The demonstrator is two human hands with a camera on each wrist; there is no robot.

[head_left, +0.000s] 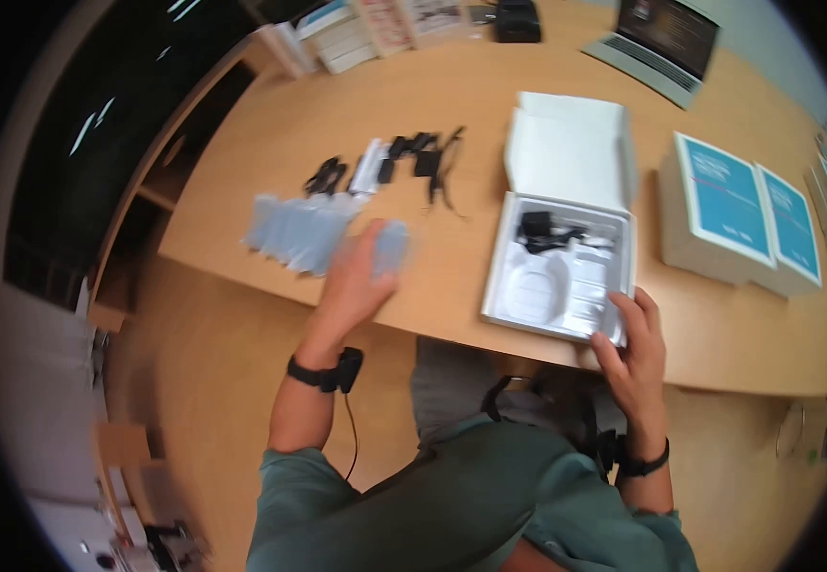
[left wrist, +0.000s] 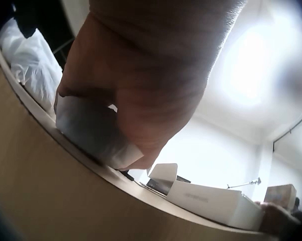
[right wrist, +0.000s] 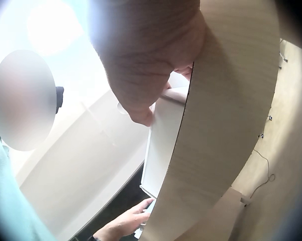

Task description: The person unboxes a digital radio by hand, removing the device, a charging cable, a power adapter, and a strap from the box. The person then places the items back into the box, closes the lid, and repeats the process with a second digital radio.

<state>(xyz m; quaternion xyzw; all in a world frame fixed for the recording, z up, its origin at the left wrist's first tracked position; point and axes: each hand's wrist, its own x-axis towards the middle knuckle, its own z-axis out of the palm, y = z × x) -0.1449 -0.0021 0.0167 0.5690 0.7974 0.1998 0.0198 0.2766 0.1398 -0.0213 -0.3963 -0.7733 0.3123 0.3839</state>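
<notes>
In the head view my left hand (head_left: 356,281) grips a bluish plastic-wrapped item (head_left: 391,246) just above the table's front edge, right of a row of similar wrapped items (head_left: 290,229). The left wrist view shows the wrapped item (left wrist: 93,131) under the fingers of my left hand (left wrist: 136,75). An open white box (head_left: 494,276) holds a black adapter (head_left: 535,225) and cable in its moulded tray. My right hand (head_left: 637,353) holds the box's front right corner, thumb at the front wall and fingers over the right rim.
Black cables (head_left: 326,176), a white strip-like item (head_left: 369,167) and black adapters (head_left: 426,164) lie behind the wrapped items. Two white-and-blue boxes (head_left: 730,205) stand at the right. Farther back are a laptop (head_left: 656,48), books (head_left: 337,36) and a black device (head_left: 517,21).
</notes>
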